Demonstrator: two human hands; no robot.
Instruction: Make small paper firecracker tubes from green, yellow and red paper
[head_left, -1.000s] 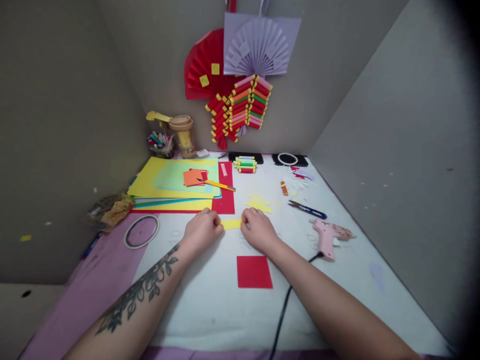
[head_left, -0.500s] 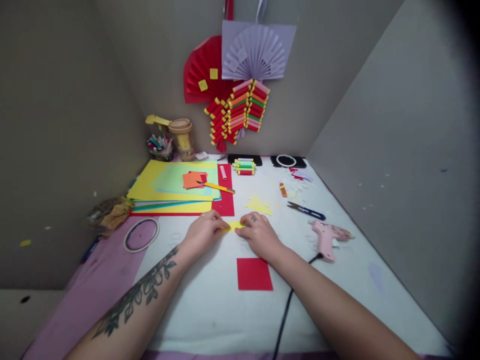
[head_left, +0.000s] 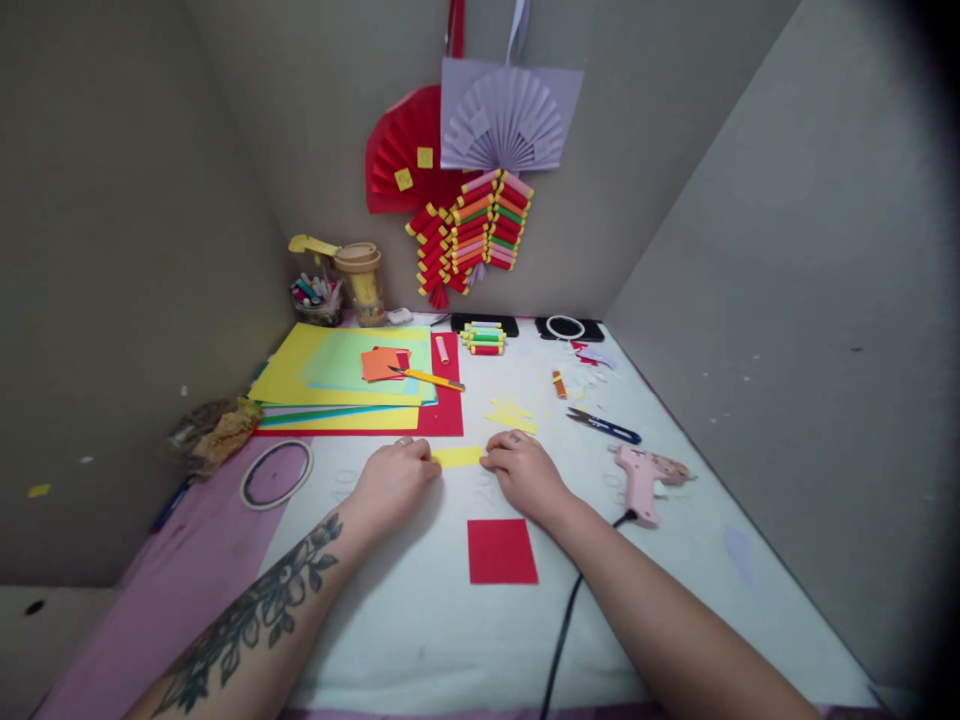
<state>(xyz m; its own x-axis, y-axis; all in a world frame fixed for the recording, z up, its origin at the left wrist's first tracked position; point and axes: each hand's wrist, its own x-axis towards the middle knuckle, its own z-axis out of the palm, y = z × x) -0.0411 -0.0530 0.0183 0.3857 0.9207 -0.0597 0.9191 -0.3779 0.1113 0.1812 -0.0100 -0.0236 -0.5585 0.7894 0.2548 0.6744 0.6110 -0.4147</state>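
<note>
A yellow paper strip [head_left: 459,457] lies level between my two hands on the white table cover. My left hand [head_left: 397,480] pinches its left end, fingers closed. At the right end, the fingertips of my right hand [head_left: 521,468] are closed on the strip. Nearer to me lies a red paper square [head_left: 502,552], flat and touched by neither hand. Several thin yellow paper strips [head_left: 511,415] are scattered just beyond my right hand.
Stacked coloured paper [head_left: 277,378] with a yellow cutter [head_left: 431,379] lies at back left. On the right are dark blue snips [head_left: 604,425] and a pink glue gun [head_left: 641,485], its cord passing under my right forearm. A tape ring [head_left: 276,475] lies left.
My hands have moved apart along the yellow strip, so more of it shows between them. The whole view has shifted slightly.
</note>
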